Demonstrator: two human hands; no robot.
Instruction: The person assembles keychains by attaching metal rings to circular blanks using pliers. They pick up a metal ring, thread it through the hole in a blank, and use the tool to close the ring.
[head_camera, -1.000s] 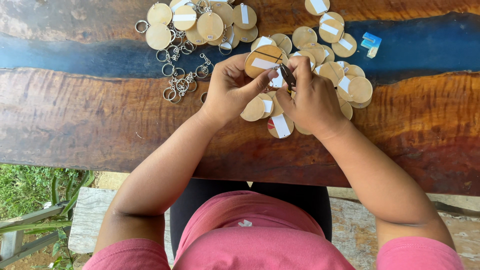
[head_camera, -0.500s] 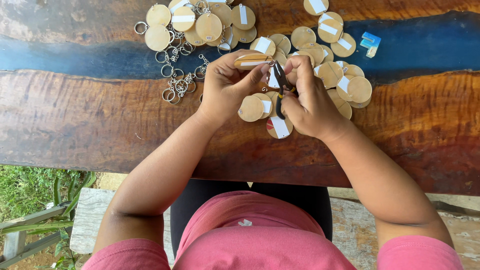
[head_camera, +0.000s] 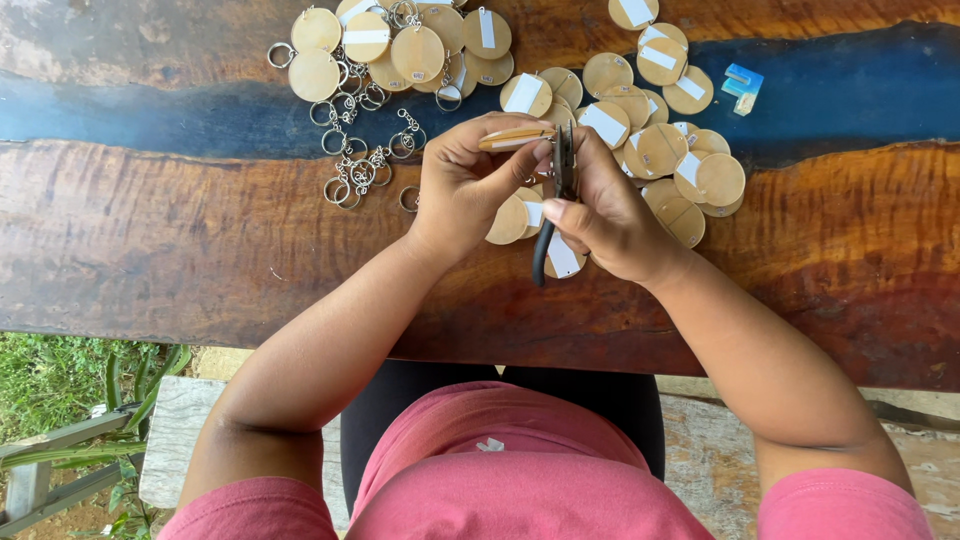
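Left hand: fingers pinch a wooden disc edge-on, above the surface.
Right hand: fingers clenched around black pliers, tips at the disc's edge.
Far side: loose discs and key rings crowd close.
Near edge: bare wood on both sides of the arms.

A short-sleeved pink top is worn, with the sleeves ending high on the upper arms. A small pale mark is seen on the chest of the top, near the centre. Black trousers are worn below it. Both forearms are bare. No gloves, rings or wristbands are seen on the left hand or the right hand.
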